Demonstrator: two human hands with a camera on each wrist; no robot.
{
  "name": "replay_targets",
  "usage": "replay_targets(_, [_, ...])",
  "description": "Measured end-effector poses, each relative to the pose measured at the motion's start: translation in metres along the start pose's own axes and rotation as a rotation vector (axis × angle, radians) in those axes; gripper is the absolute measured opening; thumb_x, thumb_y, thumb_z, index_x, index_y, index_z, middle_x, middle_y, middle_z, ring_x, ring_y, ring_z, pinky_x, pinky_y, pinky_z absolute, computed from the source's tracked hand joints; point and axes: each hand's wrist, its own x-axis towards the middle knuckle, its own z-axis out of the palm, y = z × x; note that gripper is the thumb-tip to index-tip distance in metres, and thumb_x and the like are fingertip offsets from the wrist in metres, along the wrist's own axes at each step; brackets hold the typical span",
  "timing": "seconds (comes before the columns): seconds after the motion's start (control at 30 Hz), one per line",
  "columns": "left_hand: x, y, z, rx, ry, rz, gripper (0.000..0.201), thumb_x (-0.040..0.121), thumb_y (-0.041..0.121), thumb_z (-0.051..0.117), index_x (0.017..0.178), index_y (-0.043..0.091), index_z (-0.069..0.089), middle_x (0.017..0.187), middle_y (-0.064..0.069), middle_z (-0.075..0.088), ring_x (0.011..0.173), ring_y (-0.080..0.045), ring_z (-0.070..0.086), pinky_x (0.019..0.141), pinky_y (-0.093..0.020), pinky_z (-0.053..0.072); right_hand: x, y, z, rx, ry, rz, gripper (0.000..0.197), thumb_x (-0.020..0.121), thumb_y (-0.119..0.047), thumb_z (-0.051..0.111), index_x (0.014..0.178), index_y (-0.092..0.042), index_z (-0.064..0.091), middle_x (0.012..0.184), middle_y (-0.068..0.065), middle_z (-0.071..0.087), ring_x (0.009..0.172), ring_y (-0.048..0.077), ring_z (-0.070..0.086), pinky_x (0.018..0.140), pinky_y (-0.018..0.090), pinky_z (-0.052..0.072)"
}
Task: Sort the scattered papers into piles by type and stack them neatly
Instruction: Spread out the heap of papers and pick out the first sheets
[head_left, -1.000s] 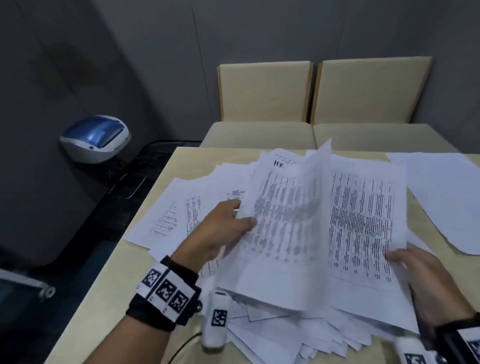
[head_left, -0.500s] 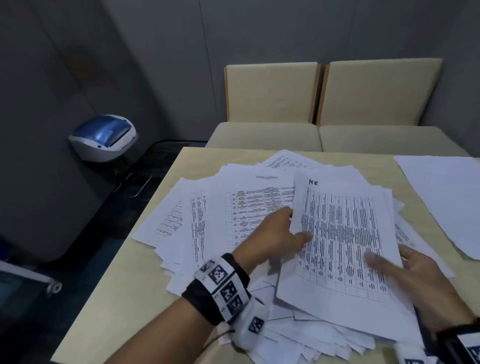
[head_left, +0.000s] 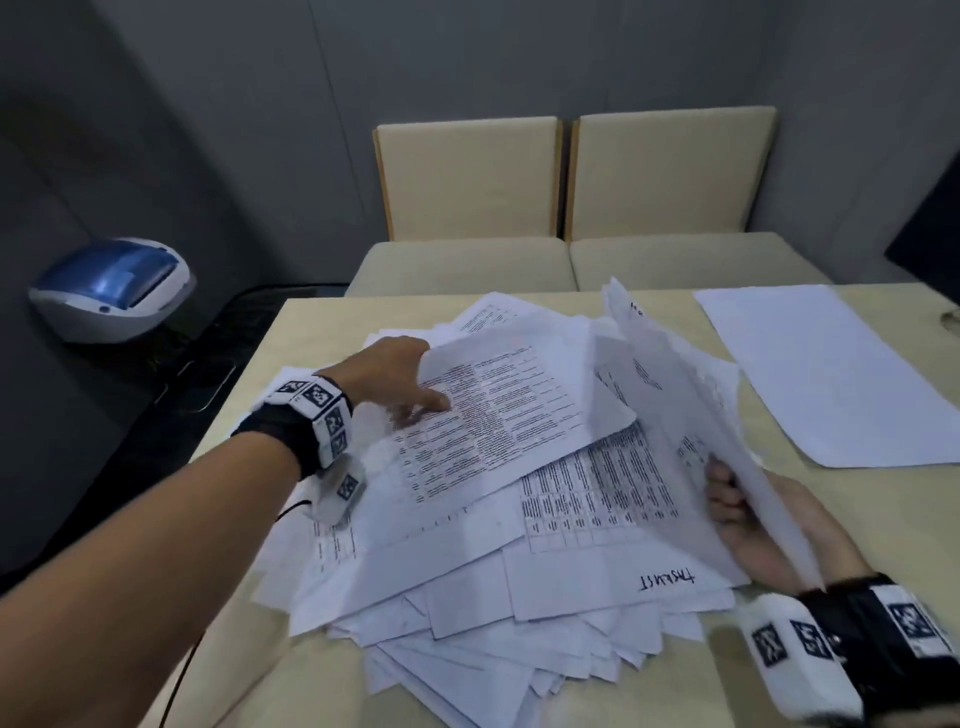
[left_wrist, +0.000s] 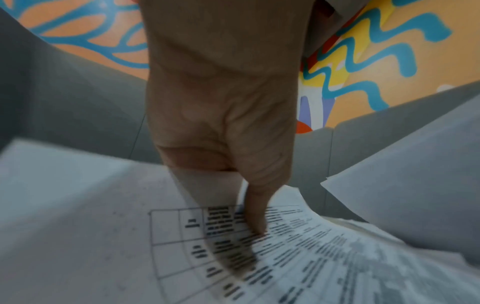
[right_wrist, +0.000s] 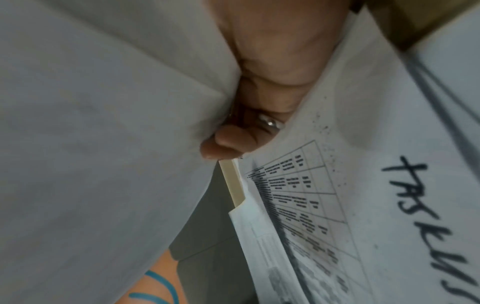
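Barely begun — the scattered papers (head_left: 519, 561) lie heaped between both hands. The right hand (head_left: 737, 499) grips lifted sheets (head_left: 675, 395); the left hand (head_left: 395, 374) apparently pinches a printed page (head_left: 519, 415). One blank sheet (head_left: 831, 374) lies beyond the right.

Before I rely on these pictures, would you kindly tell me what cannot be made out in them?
- Printed table text on the sheet under the left hand: blurred and too small in the head and left wrist views.
- Left hand's fingers: head view, hidden under that sheet's edge; only the thumb shows.
- Right hand: head view, mostly covered by the lifted sheets it grips.
- Lower papers in the pile: buried by upper sheets.
- Handwritten word: right wrist view, cut by the edge.
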Motion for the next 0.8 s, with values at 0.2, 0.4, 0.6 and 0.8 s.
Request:
replay_targets(0.2, [-0.007,0.024,-0.002,-0.311,0.057,0.057,0.024,0.097,0.035,0.071,0.092,0.011,0.068,0.087,-0.005,0.075,0.079,-0.022,0.07,0.073,-0.036,0.054,-0.003,0.01,0.004,-0.129,-0.024,-0.008,0.035,0.105,-0.022,0.051,0.121,0.0,0.073,0.119,0.018,0.076,0.098,0.031,0.078,0.082,0.047,0.063])
replay_targets(0.4, [-0.031,0.063,0.018,-0.754,-0.094,0.054,0.036,0.102,0.042,0.06,0.104,0.006,0.059,0.082,-0.011,0.068,0.068,-0.022,0.064,0.067,-0.036,0.054,0.001,0.028,0.016,-0.484,0.051,-0.373,0.031,0.104,-0.007,0.056,0.134,-0.009,0.065,0.127,0.004,0.075,0.114,0.02,0.073,0.095,0.036,0.058])
replay_targets(0.6, [-0.068,0.105,0.036,-0.851,-0.189,0.033,0.048,0.095,0.04,0.075,0.131,0.022,0.05,0.097,-0.003,0.069,0.067,-0.014,0.058,0.049,-0.027,0.048,0.01,0.038,0.016,-0.838,0.212,-0.444,0.04,0.096,-0.022,0.073,0.133,-0.019,0.056,0.124,-0.003,0.071,0.105,0.01,0.068,0.088,0.031,0.052])
replay_targets(0.8, [-0.097,0.102,0.03,-0.722,-0.123,0.119,0.06,0.103,0.041,0.063,0.153,0.017,0.039,0.13,0.007,0.059,0.101,-0.008,0.058,0.074,-0.012,0.05,0.013,0.008,0.005,-0.741,0.222,-0.418,0.06,0.074,-0.032,0.092,0.124,-0.014,0.065,0.115,0.005,0.078,0.101,0.031,0.076,0.092,0.048,0.06])
